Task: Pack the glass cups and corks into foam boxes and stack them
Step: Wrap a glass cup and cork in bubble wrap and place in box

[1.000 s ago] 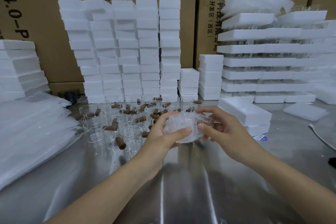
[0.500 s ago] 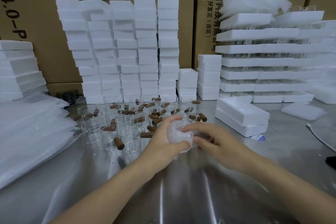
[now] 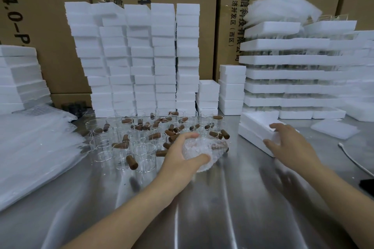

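Note:
My left hand [image 3: 182, 155] grips a bubble-wrapped bundle [image 3: 204, 148] just above the steel table; a brown cork shows through the wrap at its right end. My right hand [image 3: 287, 143] reaches with spread fingers over the near corner of a white foam box [image 3: 253, 125] lying on the table to the right, and holds nothing. Behind the bundle stand several clear glass cups [image 3: 144, 154] with brown corks [image 3: 131, 162] scattered among them.
Tall stacks of white foam boxes [image 3: 141, 58] line the back against cardboard cartons. Layered foam trays with glass [image 3: 293, 75] fill the right. Bubble-wrap sheets [image 3: 34, 147] lie at left. A foam lid [image 3: 335, 129] and a white cable [image 3: 354, 159] lie at right.
My right hand has let go of the wrapped bundle and moved right to the foam box. My left hand keeps the bundle and has lowered it a little.

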`<state>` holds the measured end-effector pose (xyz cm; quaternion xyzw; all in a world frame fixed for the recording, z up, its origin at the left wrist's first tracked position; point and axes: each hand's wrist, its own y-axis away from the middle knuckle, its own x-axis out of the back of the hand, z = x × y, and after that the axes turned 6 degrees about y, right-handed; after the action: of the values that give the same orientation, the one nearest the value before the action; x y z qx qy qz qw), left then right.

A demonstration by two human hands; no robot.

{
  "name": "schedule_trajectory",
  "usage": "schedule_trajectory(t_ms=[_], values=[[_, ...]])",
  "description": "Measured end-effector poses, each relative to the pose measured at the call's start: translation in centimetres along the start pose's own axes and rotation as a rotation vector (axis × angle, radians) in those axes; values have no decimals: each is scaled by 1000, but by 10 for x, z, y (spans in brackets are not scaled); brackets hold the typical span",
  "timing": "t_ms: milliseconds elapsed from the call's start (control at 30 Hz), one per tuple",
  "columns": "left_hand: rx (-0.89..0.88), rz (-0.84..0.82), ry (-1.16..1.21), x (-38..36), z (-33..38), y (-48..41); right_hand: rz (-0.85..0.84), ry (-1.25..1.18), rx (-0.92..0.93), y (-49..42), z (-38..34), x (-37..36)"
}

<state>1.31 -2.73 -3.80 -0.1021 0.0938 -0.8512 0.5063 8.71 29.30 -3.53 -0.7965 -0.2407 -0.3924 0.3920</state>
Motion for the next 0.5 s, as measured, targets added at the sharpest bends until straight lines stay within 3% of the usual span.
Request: schedule_trajectory(t_ms=[100, 200, 300, 500], values=[[66, 79, 291, 4, 14, -4, 131, -214, -75, -2, -6, 5], [121, 70, 609, 19, 31, -9, 122, -538, -35, 8, -28, 23], [28, 119, 698, 33, 45, -11, 6, -706, 187, 29, -56, 41], [-153, 367, 645, 39, 50, -14, -388, -594, 519, 57, -90, 49]])
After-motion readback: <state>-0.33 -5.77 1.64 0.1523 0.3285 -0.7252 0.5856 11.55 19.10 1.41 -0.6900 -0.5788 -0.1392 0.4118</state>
